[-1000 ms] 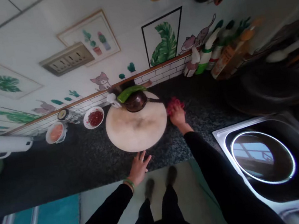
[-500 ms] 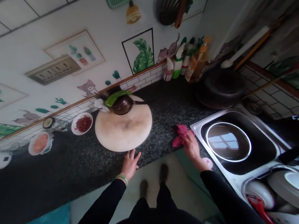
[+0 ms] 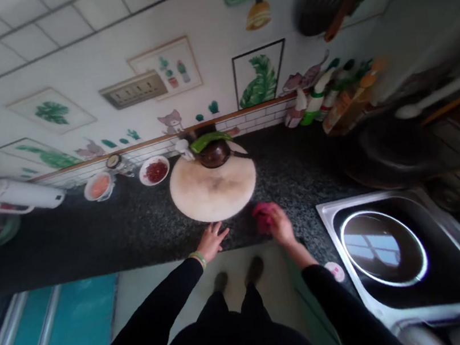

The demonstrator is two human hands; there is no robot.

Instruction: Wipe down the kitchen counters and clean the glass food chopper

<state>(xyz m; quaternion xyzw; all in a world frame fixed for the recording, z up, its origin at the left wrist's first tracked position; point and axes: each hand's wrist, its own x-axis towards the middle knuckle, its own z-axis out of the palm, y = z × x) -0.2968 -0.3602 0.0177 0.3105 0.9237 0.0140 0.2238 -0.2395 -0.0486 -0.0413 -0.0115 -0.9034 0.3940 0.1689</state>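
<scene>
A crumpled pink cloth point(image 3: 264, 217) is in my right hand point(image 3: 282, 227), pressed on the dark speckled countertop point(image 3: 152, 230) right of the cutting board. My left hand point(image 3: 211, 241) rests at the counter's front edge with its fingers spread, holding nothing. Its fingertips come close to the near rim of the round cutting board point(image 3: 211, 192); whether they touch it I cannot tell. On the board's far side stands a dark bowl point(image 3: 213, 155) with a long green vegetable point(image 3: 209, 140) lying over it.
Left of the board are a plate of red chunks point(image 3: 155, 171), a bowl of pinkish food point(image 3: 99, 187) and a glass jar point(image 3: 120, 164). To my right is the sink point(image 3: 382, 248). Several bottles point(image 3: 315, 103) and a dark wok point(image 3: 395, 150) stand behind it.
My right hand has slid the pink cloth leftward, away from the sink and closer to the board. The left hand stays by the board's near rim. My view has turned left.
</scene>
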